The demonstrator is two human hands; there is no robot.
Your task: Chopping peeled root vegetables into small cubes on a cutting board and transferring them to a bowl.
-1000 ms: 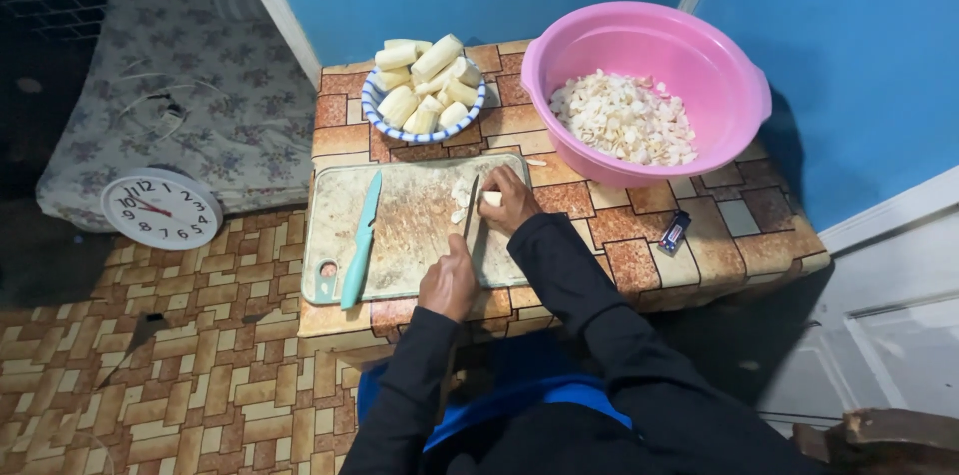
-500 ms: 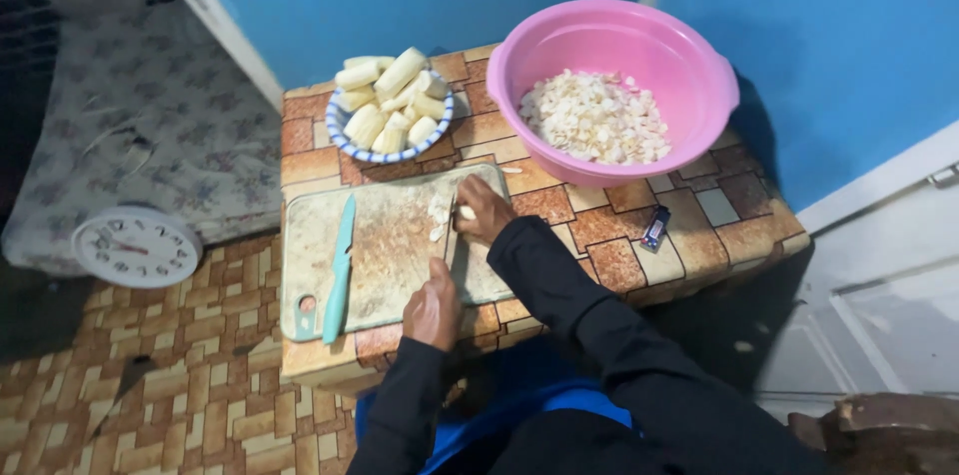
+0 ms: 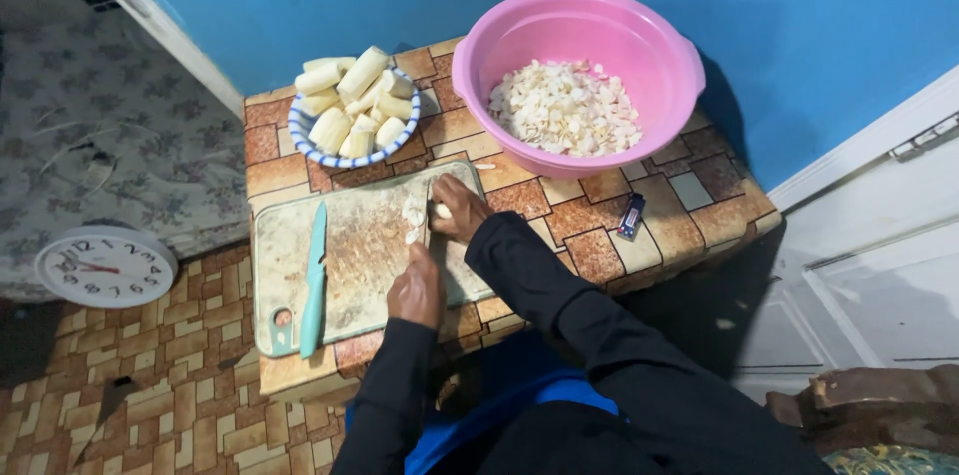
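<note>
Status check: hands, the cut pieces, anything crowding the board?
Both hands gathering pale cut pieces on cutting board. Green knife lies unheld at left. Pink bowl close beyond.

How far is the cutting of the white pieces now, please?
Done: the pink bowl holds a big heap of chopped bits. In hand: the right hand and left hand work on pale pieces on the cutting board. Left: the plate of whole chunks remains full. The teal knife lies unused.
</note>
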